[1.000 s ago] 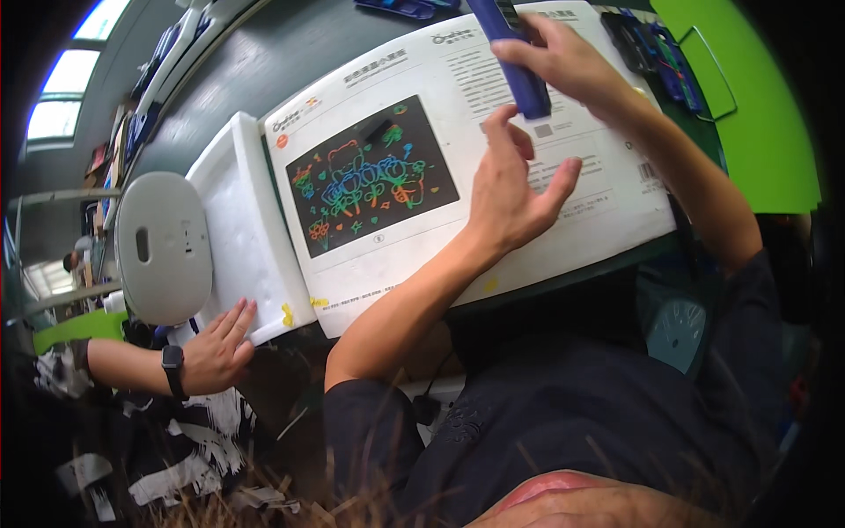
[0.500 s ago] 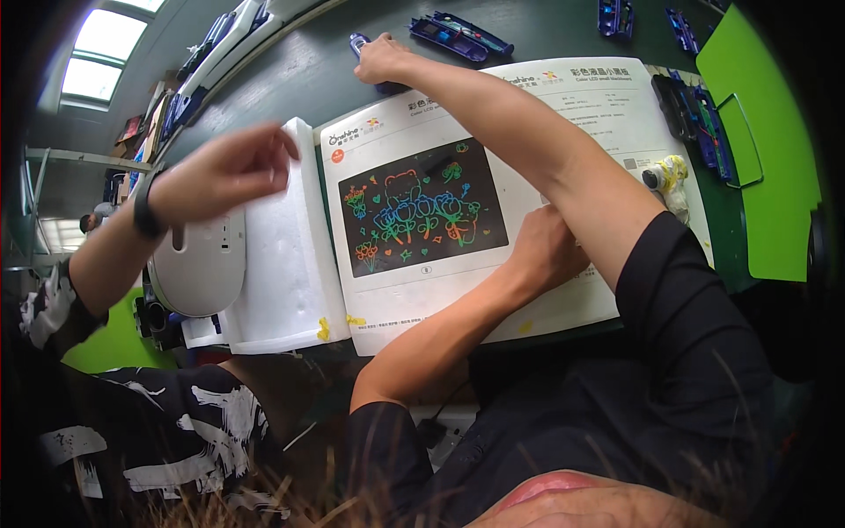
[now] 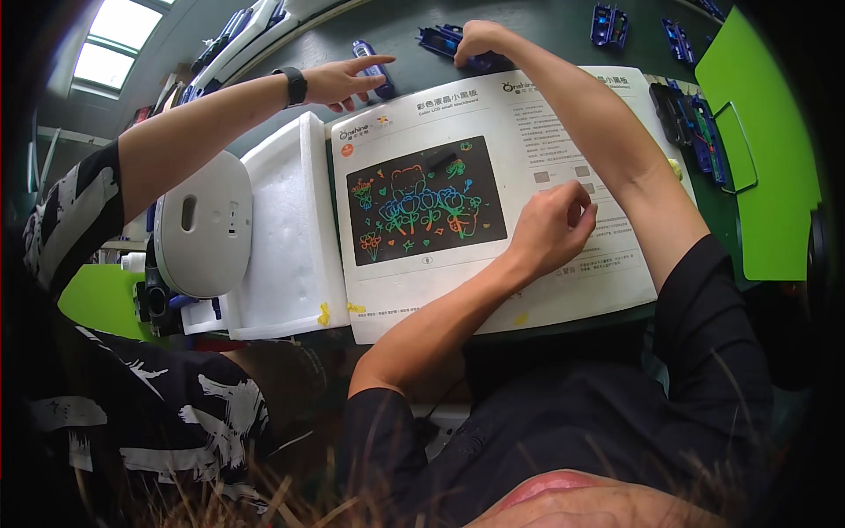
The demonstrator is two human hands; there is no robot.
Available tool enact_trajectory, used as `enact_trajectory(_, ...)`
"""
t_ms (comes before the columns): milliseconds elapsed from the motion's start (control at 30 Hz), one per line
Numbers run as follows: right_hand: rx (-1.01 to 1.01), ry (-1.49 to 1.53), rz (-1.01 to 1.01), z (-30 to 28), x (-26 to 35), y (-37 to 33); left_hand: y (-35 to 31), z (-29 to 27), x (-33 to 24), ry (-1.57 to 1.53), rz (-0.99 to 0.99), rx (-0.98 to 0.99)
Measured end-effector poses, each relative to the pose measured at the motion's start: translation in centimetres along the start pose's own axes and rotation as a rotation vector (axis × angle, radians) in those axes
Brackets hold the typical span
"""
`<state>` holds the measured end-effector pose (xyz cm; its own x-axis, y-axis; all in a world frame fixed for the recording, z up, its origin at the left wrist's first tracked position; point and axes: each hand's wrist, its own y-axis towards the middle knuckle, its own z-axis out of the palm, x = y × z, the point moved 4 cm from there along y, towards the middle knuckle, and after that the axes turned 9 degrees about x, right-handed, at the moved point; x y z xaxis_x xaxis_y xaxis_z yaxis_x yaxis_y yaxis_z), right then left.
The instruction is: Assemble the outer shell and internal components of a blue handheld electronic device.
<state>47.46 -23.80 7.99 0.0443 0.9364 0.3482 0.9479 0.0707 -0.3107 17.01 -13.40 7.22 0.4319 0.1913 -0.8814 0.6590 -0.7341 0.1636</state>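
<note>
My right hand [image 3: 482, 40] reaches to the far side of the table, its fingers closed on a blue plastic shell [image 3: 475, 62] with parts inside. Part of the shell is hidden behind the hand. Another blue shell piece [image 3: 437, 40] lies just left of it. Over the right half of a printed cardboard sheet [image 3: 422, 304], my left hand [image 3: 556, 224] is closed with curled fingers; what they hold, if anything, does not show. A blue and white handheld device [image 3: 374, 69] stands off to the left, by a co-worker's outstretched hand [image 3: 343, 82].
A white foam tray [image 3: 290, 255] and a rounded white device [image 3: 207, 224] are at left. More blue shells [image 3: 609, 26] lie at the far right. A green panel [image 3: 761, 158] with a wire handle borders the right side. A small dark object [image 3: 443, 158] rests on the sheet's printed picture.
My right hand has left the blue and white device and moved right to the blue shell. The co-worker's hand has reached forward to that device. My left hand has shifted slightly.
</note>
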Motion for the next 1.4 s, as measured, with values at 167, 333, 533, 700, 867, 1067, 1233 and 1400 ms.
enact_trajectory(167,0.059,0.266,-0.076,-0.3,-0.2,-4.3,0.2,-1.4,2.4,-0.447,-0.038,-0.221)
enact_trajectory(333,0.083,0.394,-0.261,0.6,-0.7,-14.8,0.6,-3.7,3.4,-1.099,-0.070,-0.262)
enact_trajectory(533,0.129,0.771,-0.215,3.5,-1.8,-31.5,0.7,-3.0,2.3,-1.178,-0.078,-0.028)
enact_trajectory(700,-0.083,1.169,-0.137,7.0,-4.6,-37.7,-0.3,-0.4,0.3,-1.159,-0.092,0.063)
enact_trajectory(867,-0.291,1.495,-0.144,11.3,-4.6,-38.3,-0.2,0.7,0.0,-1.095,-0.141,0.176)
enact_trajectory(1067,-0.335,1.563,-0.188,11.8,-3.5,-37.6,-0.4,0.3,1.1,-1.060,-0.172,0.123)
enact_trajectory(1233,-0.363,1.604,-0.202,12.1,-3.8,-37.2,-0.2,1.1,1.6,-1.133,-0.192,0.065)
enact_trajectory(1400,-0.508,1.076,-0.142,12.3,-3.9,-37.7,-0.1,2.1,1.2,-1.130,-0.169,0.091)
